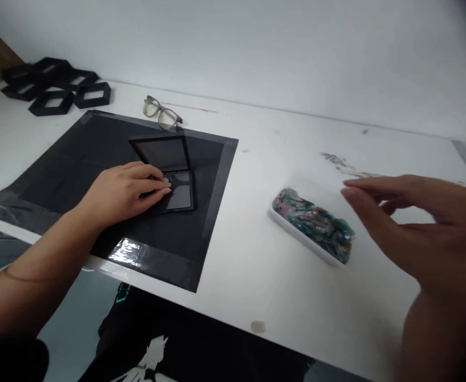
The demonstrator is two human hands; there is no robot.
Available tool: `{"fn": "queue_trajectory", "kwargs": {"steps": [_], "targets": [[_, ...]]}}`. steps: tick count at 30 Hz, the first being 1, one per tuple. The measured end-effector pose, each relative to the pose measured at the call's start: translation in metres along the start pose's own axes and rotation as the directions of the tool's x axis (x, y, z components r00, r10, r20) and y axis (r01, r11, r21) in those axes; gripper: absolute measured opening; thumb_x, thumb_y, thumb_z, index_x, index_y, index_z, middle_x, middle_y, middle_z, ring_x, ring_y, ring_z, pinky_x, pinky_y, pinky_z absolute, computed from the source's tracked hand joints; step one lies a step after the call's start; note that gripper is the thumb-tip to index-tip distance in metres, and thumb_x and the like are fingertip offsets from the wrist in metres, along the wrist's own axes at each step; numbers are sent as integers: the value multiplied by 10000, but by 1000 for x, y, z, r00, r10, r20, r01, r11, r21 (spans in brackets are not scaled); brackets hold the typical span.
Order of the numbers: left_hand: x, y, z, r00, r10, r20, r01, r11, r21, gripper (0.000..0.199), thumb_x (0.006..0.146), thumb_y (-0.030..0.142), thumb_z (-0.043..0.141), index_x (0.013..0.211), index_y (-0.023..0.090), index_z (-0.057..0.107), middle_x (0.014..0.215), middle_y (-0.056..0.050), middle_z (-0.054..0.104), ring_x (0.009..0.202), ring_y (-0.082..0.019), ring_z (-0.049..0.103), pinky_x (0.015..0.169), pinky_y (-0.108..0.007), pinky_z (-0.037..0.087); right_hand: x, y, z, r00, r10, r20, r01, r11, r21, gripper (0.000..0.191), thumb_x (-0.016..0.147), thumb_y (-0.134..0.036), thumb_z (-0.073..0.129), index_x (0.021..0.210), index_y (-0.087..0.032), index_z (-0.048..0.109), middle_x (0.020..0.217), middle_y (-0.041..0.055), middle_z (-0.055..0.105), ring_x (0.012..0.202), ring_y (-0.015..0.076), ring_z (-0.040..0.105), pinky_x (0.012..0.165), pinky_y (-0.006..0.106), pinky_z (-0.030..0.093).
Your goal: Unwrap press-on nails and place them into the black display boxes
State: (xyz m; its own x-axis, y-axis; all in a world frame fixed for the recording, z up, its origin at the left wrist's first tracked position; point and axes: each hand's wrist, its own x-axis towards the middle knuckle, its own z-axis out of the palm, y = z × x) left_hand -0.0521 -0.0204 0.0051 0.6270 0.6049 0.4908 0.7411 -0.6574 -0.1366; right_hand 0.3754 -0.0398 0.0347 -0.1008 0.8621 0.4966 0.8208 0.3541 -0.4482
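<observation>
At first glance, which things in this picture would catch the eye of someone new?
The left hand rests flat on an open black hinged case, lying on a black mat taped to the white table. To the right, a white tray of teal and pink shiny pieces sits near the open right hand. Grey-framed glasses lie behind the mat.

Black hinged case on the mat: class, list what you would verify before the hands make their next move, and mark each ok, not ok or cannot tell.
1. Black hinged case lies open on the dark mat: ok.
2. Left hand steadies the case base: ok.
3. Right hand is free, fingers spread: ok.
4. White tray of greenish pieces is within the right hand's reach: ok.
5. Glasses lie apart from the case: ok.
6. Case base is empty: cannot tell.
</observation>
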Motion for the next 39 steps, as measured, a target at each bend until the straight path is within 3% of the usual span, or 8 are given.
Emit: {"fn": "queue_trajectory", "kwargs": {"steps": [4,7,10,13,17,23,31,39], "targets": [[-3,0,2,998,-62,-7,62,998,30,131,924,356,671,920,276,774,952,19,770,800,-165,701,634,-287,525,3,-11,1,993,-22,117,32,996,-82,134,844,-406,738,878,-287,789,706,-24,721,522,126,528,533,298,423],[-6,0,6,989,-145,-32,146,988,41,116,916,376,684,930,303,773,914,31,771,791,-160,694,605,-289,504,4,-3,5,960,40,276,-10,994,-110,213,811,-490,739,918,-322,813,716,-27,738,520,135,544,509,290,436],[-8,-1,12,975,-202,-94,207,978,39,116,902,405,706,913,307,768,829,59,755,764,-147,676,567,-289,472,6,-3,14,879,114,464,-58,989,-133,275,812,-549,705,953,-346,826,682,-15,726,502,151,565,451,279,411],[-9,-2,17,962,-215,-166,221,975,18,132,898,421,712,882,300,764,768,79,728,738,-129,653,538,-281,440,7,-8,24,784,194,590,-138,981,-138,317,823,-545,676,1046,-365,811,538,-35,609,415,136,487,376,250,317],[-9,-1,16,956,-237,-172,235,971,-32,179,906,437,693,862,275,755,778,67,728,746,-131,651,543,-287,439,7,-12,29,792,211,573,-186,977,-103,263,795,-496,710,963,-327,820,498,-46,522,391,113,419,358,232,269],[-10,-1,11,950,-245,-193,214,962,-169,184,902,408,701,851,238,749,803,47,737,734,-127,658,615,-277,502,8,-12,29,784,256,565,-205,967,-154,179,802,-471,705,854,-318,781,553,-43,559,445,119,449,414,245,312],[-7,7,4,931,-340,-134,309,928,-210,191,904,361,689,826,198,750,802,1,739,740,-135,688,687,-257,537,9,-13,29,805,129,579,-3,977,-213,234,848,-431,641,1022,-367,784,683,-23,643,555,146,542,486,252,346],[-4,10,-1,932,-354,-77,331,919,-215,157,899,292,698,831,160,749,820,-38,740,768,-129,685,739,-237,527,8,-19,29,794,100,600,36,977,-210,231,907,-412,536,867,-296,731,869,0,705,686,176,597,572,296,386]]}}
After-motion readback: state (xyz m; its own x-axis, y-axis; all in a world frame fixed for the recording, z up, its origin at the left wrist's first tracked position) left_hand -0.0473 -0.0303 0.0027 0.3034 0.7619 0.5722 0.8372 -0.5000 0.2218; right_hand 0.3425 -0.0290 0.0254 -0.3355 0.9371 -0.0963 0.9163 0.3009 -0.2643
